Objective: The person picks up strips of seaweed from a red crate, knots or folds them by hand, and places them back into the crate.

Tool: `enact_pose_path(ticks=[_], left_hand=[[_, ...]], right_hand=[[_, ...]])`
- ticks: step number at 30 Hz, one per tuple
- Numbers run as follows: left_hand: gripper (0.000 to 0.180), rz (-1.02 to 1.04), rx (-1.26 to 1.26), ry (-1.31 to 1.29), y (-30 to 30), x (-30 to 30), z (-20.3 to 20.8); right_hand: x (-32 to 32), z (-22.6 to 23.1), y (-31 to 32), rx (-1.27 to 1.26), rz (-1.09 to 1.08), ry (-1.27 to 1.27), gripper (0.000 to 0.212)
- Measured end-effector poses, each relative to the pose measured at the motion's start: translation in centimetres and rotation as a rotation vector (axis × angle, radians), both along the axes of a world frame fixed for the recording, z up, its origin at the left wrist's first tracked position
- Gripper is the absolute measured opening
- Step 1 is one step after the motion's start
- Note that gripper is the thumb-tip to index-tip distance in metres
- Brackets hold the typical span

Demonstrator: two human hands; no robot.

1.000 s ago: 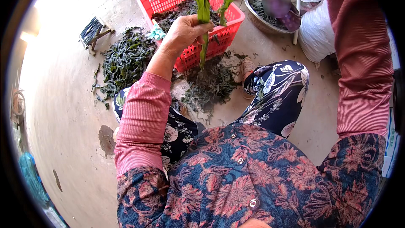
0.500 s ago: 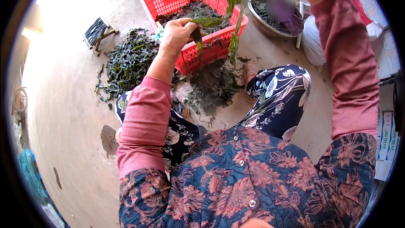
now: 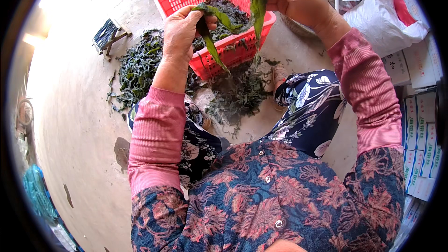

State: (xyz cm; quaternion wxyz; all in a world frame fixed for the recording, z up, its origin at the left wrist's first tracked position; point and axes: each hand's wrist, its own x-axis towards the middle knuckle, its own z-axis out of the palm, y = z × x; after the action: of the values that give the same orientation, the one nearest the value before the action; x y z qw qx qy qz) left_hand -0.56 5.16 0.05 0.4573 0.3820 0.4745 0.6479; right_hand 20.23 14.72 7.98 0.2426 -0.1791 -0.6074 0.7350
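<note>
My left hand [image 3: 179,32] is closed, pinching a green strip of seaweed [image 3: 223,18] that droops in two tails. Its tails hang over the near part of a red plastic crate [image 3: 254,42]. To the right, my right hand [image 3: 301,0] grips the upper end of another dark green seaweed strip [image 3: 258,7], fingertips pressed together. That strip hangs down at the crate's right side. Dark seaweed [image 3: 228,7] lies in the crate. A loose seaweed heap [image 3: 140,65] sits left of the crate, and a finer heap [image 3: 238,95] lies between my feet.
A small folding stool [image 3: 108,37] stands at the left. Behind my right forearm, the rim of a basin [image 3: 298,28] shows in part. White bags [image 3: 373,9] and stacked cartons [image 3: 417,144] line the right side. A blue-green plastic bundle [image 3: 37,193] lies lower left.
My right hand has come down and left into view, holding its strip over the crate's right side. My left hand has shifted slightly up and left. The basin is now mostly covered.
</note>
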Motion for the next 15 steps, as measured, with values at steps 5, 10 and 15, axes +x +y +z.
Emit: enact_pose_path(ticks=[5, 10, 15], left_hand=[[0.013, 0.062, 0.056, -0.051, -0.1, 0.1, 0.6], [0.035, 0.134, 0.026, 0.201, -0.1, -0.1, 0.5], [0.043, -0.089, 0.194, 0.344, -0.7, 1.9, 1.7]], right_hand=[[-0.4, 0.6, -0.8, 0.342, -0.017, -0.202, 0.017], [-0.3, 0.6, -0.6, -0.059, 0.095, 0.189, 0.021], [-1.0, 1.4, -0.3, -0.167, 0.222, 0.485, 0.024]])
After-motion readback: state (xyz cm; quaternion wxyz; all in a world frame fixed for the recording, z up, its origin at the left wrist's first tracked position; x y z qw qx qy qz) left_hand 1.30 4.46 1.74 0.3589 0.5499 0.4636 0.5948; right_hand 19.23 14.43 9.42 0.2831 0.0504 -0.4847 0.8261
